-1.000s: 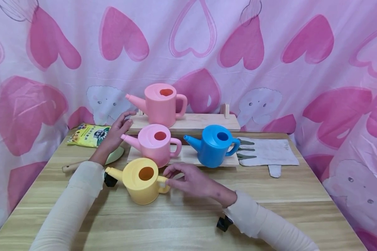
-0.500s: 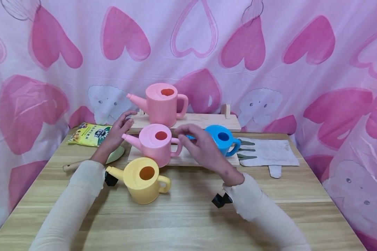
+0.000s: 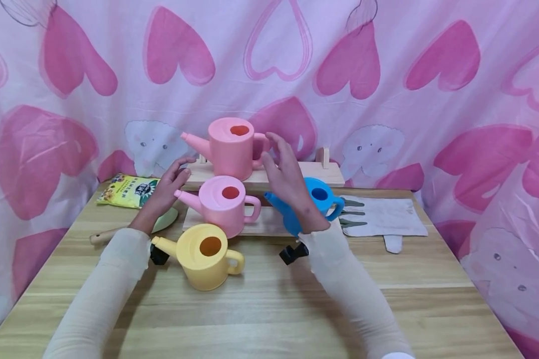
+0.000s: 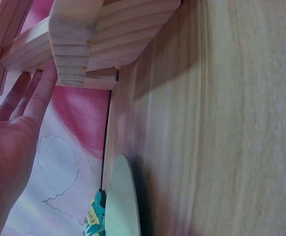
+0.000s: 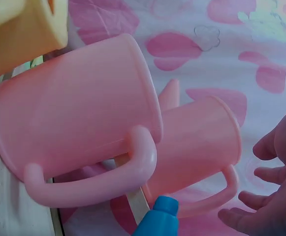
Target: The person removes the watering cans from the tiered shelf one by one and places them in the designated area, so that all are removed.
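Note:
A coral-pink watering can (image 3: 230,154) stands on the upper board of a wooden shelf (image 3: 314,174). Beside its handle hovers my right hand (image 3: 287,172); the right wrist view shows the fingers (image 5: 270,201) spread loosely, apart from the can. My left hand (image 3: 161,192) rests with straight fingers against the shelf's left end, seen also in the left wrist view. On the lower board (image 3: 267,222) sit a light pink watering can (image 3: 219,215) and a blue one (image 3: 329,202), partly hidden by my right forearm. A yellow watering can (image 3: 202,267) stands on the table in front.
Left on the wooden table (image 3: 260,319) lie a yellow packet (image 3: 128,192) and a trowel with a pale green blade (image 3: 165,221). To the right, small green-handled tools (image 3: 352,214) stick out of a whitish cloth pouch (image 3: 391,217). A pink heart-print curtain (image 3: 269,60) hangs behind.
My right hand has moved from the yellow watering can's handle up and back, past the light pink can, to the coral-pink can's handle. The left hand has stayed at the shelf's end.

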Available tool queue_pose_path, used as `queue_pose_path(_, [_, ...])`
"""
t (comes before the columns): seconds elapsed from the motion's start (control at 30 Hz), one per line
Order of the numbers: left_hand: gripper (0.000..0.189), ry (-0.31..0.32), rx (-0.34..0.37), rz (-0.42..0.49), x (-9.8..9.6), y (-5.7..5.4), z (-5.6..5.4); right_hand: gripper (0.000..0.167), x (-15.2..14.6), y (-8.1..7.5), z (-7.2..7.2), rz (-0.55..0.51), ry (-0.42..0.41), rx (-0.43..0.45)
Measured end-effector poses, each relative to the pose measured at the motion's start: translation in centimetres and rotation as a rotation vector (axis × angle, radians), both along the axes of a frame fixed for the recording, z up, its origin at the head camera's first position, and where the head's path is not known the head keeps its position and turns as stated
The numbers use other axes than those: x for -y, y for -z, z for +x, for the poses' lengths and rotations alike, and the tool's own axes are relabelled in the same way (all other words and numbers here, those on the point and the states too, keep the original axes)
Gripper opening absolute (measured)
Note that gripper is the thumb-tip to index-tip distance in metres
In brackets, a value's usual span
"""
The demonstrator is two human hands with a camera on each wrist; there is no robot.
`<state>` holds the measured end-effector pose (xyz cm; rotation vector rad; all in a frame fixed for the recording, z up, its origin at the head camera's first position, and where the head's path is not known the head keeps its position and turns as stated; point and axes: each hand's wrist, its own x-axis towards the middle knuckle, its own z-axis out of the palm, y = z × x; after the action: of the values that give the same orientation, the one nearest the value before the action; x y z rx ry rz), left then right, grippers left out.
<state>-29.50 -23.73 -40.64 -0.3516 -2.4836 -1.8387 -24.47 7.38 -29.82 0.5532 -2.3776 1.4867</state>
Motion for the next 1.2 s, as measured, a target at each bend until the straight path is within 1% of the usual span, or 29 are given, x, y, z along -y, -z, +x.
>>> queue_pose_path(0.1, [0.055,0.000,-0.007,0.004,-0.1,0.0,0.0,0.058,0.3,-0.1,-0.7,-0.002,0.018,0.041])
queue_pose_path(0.27, [0.055,0.010,-0.020,0.010,-0.2,0.1,-0.1,0.060,0.7,0.2,-1.9,-0.051,0.012,0.085])
queue_pose_path(0.33, [0.054,0.009,-0.019,0.004,-0.2,0.1,-0.1,0.061,0.8,0.4,-2.2,-0.060,0.021,0.101])
queue_pose_path(0.47, [0.055,-0.001,-0.013,-0.009,-0.2,0.1,0.0,0.059,1.1,0.7,-2.8,-0.066,0.056,0.121])
queue_pose_path(0.57, [0.054,0.006,-0.017,-0.001,-0.2,0.1,0.0,0.056,1.2,0.7,-3.2,-0.066,0.076,0.128])
queue_pose_path(0.63, [0.054,0.008,-0.019,0.003,-0.2,0.1,0.0,0.054,1.3,0.6,-3.3,-0.064,0.085,0.130])
queue_pose_path(0.83, [0.055,0.003,-0.016,0.006,-0.1,0.0,0.1,0.045,1.4,0.1,-3.4,-0.083,0.078,0.142])
queue_pose_path(1.03, [0.055,0.003,-0.009,0.014,-0.1,0.2,-0.1,0.036,1.5,0.1,-3.4,-0.119,0.079,0.153])
queue_pose_path(1.2, [0.056,-0.004,0.007,0.009,-0.1,0.2,-0.1,0.034,1.5,-0.1,-3.4,-0.116,0.091,0.175])
